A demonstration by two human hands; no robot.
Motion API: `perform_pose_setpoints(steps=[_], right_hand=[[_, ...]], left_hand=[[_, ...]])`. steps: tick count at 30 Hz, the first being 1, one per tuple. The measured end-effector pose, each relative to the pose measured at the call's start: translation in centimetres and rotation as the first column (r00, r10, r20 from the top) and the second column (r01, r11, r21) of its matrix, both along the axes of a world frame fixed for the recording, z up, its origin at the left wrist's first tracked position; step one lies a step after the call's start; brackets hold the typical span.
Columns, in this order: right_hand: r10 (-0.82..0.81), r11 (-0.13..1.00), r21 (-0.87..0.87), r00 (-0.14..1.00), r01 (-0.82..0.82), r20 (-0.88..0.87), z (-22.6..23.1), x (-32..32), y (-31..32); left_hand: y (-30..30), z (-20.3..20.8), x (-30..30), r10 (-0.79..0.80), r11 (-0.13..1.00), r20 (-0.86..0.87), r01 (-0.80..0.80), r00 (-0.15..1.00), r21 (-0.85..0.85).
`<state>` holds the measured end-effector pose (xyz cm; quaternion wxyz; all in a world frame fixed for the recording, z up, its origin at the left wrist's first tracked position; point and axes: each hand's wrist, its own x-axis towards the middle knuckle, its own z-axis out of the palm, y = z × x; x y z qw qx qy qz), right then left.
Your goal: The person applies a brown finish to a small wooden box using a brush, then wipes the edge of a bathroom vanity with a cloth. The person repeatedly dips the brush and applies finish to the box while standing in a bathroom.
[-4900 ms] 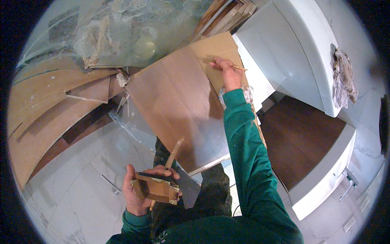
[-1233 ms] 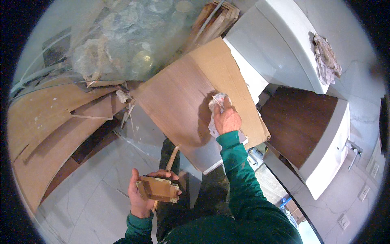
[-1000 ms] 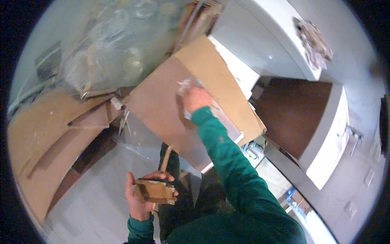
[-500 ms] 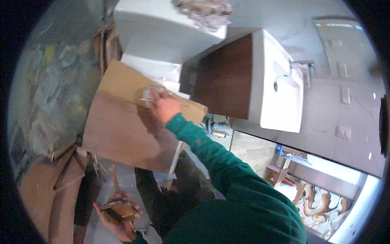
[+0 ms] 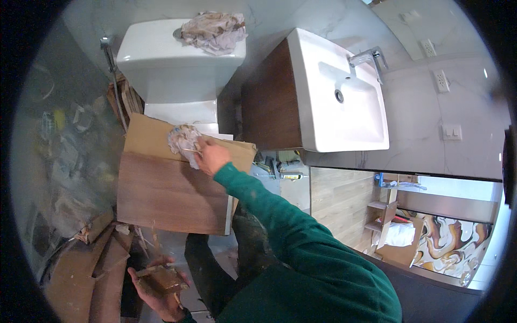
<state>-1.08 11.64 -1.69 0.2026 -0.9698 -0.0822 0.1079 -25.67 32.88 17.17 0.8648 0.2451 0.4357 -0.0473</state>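
Observation:
My right hand [image 5: 213, 157] pinches the edge of a crumpled whitish rag [image 5: 184, 141], stained in places, and a thin pale stick shows by the fingers. The rag lies over a sheet of brown cardboard [image 5: 144, 132] and the top of a wood-grain panel [image 5: 171, 188]. That panel rests in front of my knees, before the toilet. Low on the left, my left hand [image 5: 152, 293] is wrapped round a small, brown-smeared, box-like piece [image 5: 162, 280]. A slim stick sticks out beside its thumb; what the piece is exactly, I cannot tell.
Behind the panel stands a white toilet [image 5: 167, 81] with crumpled paper [image 5: 214, 33] on its tank. To the right is a white washbasin [image 5: 323, 118] on a dark wood cabinet [image 5: 272, 99]. Tools and a tube [image 5: 291, 176] lie on the floor. Board offcuts [image 5: 89, 285] lean at lower left.
The view has shifted, so the basin and toilet show more fully. My right hand now sits at the rag's right edge, leaving more of the rag visible. The left hand keeps its hold.

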Motion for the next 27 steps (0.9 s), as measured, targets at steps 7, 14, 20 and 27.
perform_pose_setpoints(steps=[7, 14, 20, 27], right_hand=[[-0.263, 0.961, 0.069, 0.962, 0.268, -0.073, 10.9, -9.6, -10.5], [-0.652, 0.459, 0.675, 0.735, 0.578, -0.187, 20.6, -16.8, -15.8], [-0.744, 0.261, 0.791, 0.637, 0.554, -0.201, 28.3, -19.0, -20.5], [-0.715, 0.151, 0.839, 0.643, 0.523, -0.272, 27.9, -20.1, -24.9]], left_hand=[[-0.3, 4.9, 1.5, -0.115, 0.983, 0.142, 0.133, 0.983, -0.123], [-0.2, 13.0, 2.8, -0.265, 0.962, 0.227, 0.274, 0.937, -0.006], [-2.1, 18.2, 4.8, -0.355, 0.927, 0.371, 0.374, 0.858, 0.022], [-7.4, 19.8, 6.0, -0.356, 0.92, 0.425, 0.392, 0.832, 0.004]])
